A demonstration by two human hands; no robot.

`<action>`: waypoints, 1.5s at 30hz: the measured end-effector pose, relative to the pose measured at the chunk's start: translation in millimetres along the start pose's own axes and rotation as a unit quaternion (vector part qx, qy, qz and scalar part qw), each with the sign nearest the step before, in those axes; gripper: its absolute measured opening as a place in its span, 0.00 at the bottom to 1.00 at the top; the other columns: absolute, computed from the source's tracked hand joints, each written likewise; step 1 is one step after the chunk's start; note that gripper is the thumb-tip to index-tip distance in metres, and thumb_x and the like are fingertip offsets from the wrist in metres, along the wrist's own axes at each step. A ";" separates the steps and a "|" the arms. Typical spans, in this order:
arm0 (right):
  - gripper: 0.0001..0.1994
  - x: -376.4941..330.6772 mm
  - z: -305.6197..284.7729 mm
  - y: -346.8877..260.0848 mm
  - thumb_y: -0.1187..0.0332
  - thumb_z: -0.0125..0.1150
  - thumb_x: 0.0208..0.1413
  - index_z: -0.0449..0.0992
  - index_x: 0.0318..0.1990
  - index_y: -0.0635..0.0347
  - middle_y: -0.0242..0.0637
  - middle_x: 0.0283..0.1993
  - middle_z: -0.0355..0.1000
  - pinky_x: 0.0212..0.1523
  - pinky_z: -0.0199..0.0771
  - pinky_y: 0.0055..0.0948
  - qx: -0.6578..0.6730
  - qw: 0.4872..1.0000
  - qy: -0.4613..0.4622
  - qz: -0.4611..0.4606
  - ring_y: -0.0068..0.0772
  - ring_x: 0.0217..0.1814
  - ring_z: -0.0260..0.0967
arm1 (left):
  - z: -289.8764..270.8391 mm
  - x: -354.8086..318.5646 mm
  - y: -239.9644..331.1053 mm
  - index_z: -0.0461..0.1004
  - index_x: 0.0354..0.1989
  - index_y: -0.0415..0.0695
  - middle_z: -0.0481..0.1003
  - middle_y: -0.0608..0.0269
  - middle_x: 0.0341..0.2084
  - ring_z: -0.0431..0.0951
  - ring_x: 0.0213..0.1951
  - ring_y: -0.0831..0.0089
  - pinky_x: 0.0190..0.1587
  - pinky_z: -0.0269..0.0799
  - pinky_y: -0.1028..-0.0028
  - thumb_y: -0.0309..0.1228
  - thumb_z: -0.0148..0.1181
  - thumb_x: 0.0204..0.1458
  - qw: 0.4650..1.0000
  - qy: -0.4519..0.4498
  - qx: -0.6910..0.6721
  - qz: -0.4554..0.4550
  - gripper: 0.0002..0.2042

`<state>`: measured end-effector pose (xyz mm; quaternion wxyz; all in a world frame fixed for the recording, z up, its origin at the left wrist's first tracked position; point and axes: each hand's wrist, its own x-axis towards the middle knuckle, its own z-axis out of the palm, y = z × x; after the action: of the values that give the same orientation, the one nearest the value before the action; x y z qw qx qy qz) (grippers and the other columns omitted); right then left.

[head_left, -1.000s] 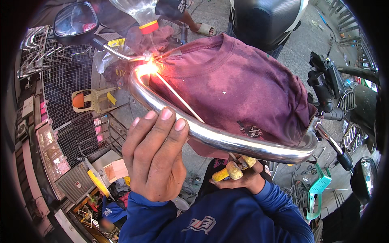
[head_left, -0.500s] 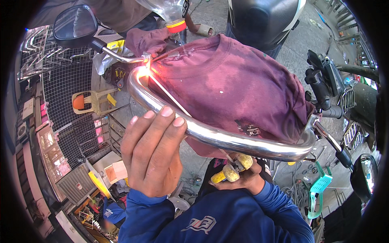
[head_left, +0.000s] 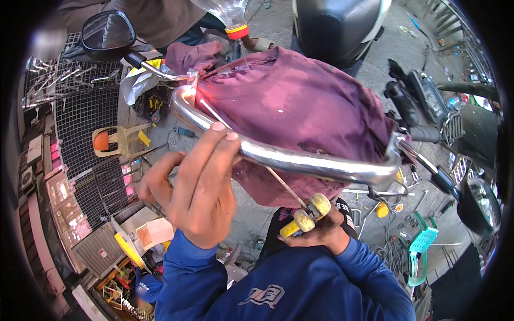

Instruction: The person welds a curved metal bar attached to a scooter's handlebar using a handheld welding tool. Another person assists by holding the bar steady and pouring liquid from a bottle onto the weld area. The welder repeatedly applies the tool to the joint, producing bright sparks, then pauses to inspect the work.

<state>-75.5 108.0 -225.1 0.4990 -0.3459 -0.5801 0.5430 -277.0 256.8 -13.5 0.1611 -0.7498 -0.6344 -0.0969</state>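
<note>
A bent chrome handlebar [head_left: 300, 160] runs across the middle, its left end glowing orange beside the mirror stem [head_left: 166, 76]. My left hand [head_left: 201, 187] has two fingertips over the bar, its other fingers curled away to the left; the thumb is hidden. Below, my right hand [head_left: 332, 232] grips a yellow electrode holder [head_left: 304, 219]. From it a thin welding rod [head_left: 286, 184] slants up behind the bar, its bright tip just short of the glowing end. A wet maroon shirt [head_left: 321, 107] is draped behind the bar. An upturned clear bottle [head_left: 227, 10] drips onto it.
Mirrors stand at the left [head_left: 108, 35] and right [head_left: 478, 206]. Beyond the shirt is a black seat [head_left: 340, 32]; another person's leg and sandal [head_left: 262, 44] show at the top. A beige chair [head_left: 120, 140], cables [head_left: 393, 251] and a teal plastic piece [head_left: 423, 249] lie around.
The glow has shrunk, and the rod's tip is now slightly apart from the bar. Fewer left fingertips rest on the bar; the outer ones have lifted away. The bar's right side sits higher in view.
</note>
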 end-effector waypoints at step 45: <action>0.47 -369.0 -411.3 -362.1 0.84 0.56 0.59 0.39 0.81 0.44 0.47 0.56 0.70 0.55 0.79 0.42 -0.187 0.792 0.539 -0.219 0.39 0.54 0.73 | -1.1 -156.4 325.9 0.80 0.51 0.46 0.80 0.57 0.49 0.77 0.57 0.57 0.63 0.65 0.56 0.34 0.64 0.63 0.904 0.161 -0.392 0.055 0.11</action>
<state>464.9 -184.8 17.0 0.7621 -0.5325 -0.3675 0.0259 15.7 65.8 -105.8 -0.0405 -0.7602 -0.4686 -0.4483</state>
